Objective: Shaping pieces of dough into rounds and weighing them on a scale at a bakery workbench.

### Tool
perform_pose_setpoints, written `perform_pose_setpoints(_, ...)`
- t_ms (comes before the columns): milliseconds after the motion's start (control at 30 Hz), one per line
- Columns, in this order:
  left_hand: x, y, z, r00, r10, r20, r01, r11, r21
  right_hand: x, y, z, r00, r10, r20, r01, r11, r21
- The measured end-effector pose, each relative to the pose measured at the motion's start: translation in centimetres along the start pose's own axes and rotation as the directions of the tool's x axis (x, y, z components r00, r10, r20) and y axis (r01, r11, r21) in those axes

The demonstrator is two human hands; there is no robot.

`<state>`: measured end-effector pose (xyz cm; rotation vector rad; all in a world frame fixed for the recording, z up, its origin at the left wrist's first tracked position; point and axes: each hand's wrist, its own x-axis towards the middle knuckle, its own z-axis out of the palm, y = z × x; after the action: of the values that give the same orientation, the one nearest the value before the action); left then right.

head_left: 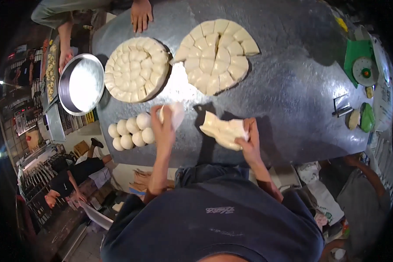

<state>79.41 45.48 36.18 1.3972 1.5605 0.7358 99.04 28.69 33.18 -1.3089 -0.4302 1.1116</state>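
My left hand (163, 124) grips a pale piece of dough (175, 113) just right of two rows of smooth dough balls (126, 140). My right hand (249, 135) holds the right end of a wide, ragged-edged dough slab (218, 130) above the dark metal tabletop (301, 122). Behind them lie two large rounds of dough scored into many pieces: a whole one (135, 70) at the left and one (214, 54) at the right with part of its edge gone.
A co-worker's hand (66, 56) touches a round metal pan (81, 83); another hand (140, 15) rests at the far edge. A green scale (353, 61), metal cutter (341, 106) and green lump (367, 118) are at the right. A person (81, 179) is at lower left, another (356, 192) at lower right.
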Motion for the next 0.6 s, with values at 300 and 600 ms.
perform_pose_setpoints(300, -4.6, -3.0, 6.1, 0.867, 0.257, 0.427, -0.441, 0.795, 0.417, -0.2, 7.6, -0.5, 0.879, -0.425, -0.215, 0.050, 0.531, -0.846)
perform_pose_setpoints(600, -12.1, -3.7, -5.4, 0.895, 0.189, 0.403, -0.227, 0.973, 0.050, -2.1, 4.9, -3.2, 0.914, -0.207, -0.349, 0.121, 0.960, -0.251)
